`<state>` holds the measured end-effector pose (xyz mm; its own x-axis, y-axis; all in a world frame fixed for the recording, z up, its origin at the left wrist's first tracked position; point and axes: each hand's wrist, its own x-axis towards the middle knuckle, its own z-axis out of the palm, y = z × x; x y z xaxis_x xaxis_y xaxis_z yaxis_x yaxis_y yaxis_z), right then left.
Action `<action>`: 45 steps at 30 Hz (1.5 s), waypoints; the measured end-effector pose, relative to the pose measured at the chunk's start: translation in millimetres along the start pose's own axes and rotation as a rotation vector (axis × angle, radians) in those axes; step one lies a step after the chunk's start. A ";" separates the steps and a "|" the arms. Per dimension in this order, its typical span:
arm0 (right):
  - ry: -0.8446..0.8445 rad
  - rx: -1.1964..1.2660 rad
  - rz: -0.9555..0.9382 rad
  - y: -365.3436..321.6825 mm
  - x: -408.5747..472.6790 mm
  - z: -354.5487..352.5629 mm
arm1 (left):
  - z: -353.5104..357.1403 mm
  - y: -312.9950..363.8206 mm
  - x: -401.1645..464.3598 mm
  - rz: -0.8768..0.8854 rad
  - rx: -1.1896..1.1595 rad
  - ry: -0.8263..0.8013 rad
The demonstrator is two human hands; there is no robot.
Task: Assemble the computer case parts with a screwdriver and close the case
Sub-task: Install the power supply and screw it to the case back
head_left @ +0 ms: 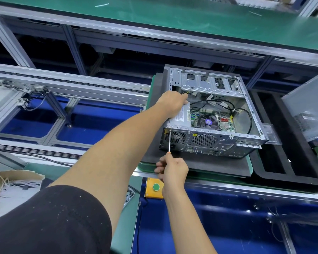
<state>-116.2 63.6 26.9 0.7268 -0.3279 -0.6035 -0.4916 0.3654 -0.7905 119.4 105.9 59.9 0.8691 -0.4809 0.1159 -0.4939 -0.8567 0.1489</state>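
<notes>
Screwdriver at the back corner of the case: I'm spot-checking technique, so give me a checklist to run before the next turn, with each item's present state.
1. Screwdriver tip at the rear top-left corner of the computer case: ok.
2. Tip seated in a screw head: cannot tell, too small.
3. Right hand grips the handle: ok.
4. Left hand rests on the power supply, steadying it: ok.
5. Case lies flat on the dark mat: ok.
6. Side panel fitted: not ok, it stands off to the right.
</notes>
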 end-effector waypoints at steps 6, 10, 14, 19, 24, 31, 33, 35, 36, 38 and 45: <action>-0.105 0.000 0.167 -8.9 -3.1 9.5 | 0.4 -0.2 -0.2 -0.001 -0.006 0.006; -0.072 0.023 0.157 -12.0 -4.4 7.4 | 0.1 0.7 0.3 0.004 0.015 0.010; 0.001 0.004 0.107 -9.2 -3.4 2.4 | 0.4 0.3 0.9 -0.006 0.030 0.004; -0.025 0.122 0.151 -6.6 -5.2 2.7 | 1.9 0.2 1.8 -0.010 0.047 0.008; -0.168 0.335 0.339 -4.4 -2.9 2.4 | 3.1 0.0 2.0 -0.009 0.065 0.016; 0.048 0.102 0.017 2.5 2.4 -7.1 | 6.8 -1.6 5.1 -0.010 0.053 0.042; 0.064 0.105 -0.019 2.9 2.4 -8.2 | 7.9 -1.8 5.6 -0.011 0.046 0.041; 0.014 0.140 0.094 1.1 0.9 -7.1 | 8.3 -2.8 5.8 -0.014 0.044 0.040; -0.029 0.161 0.186 0.0 0.6 -6.5 | 8.6 -3.2 6.0 -0.013 0.047 0.040; -0.087 0.198 0.285 -0.4 1.8 -6.3 | 9.4 -3.7 6.4 -0.007 0.055 0.043; 0.127 -0.060 -0.024 11.2 6.6 -9.9 | 7.5 -2.3 6.2 -0.027 0.085 0.017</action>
<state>-121.6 57.0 13.0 0.6742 -0.4451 -0.5893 -0.5052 0.3040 -0.8077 126.2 103.5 52.9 0.8813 -0.4545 0.1294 -0.4652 -0.8825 0.0687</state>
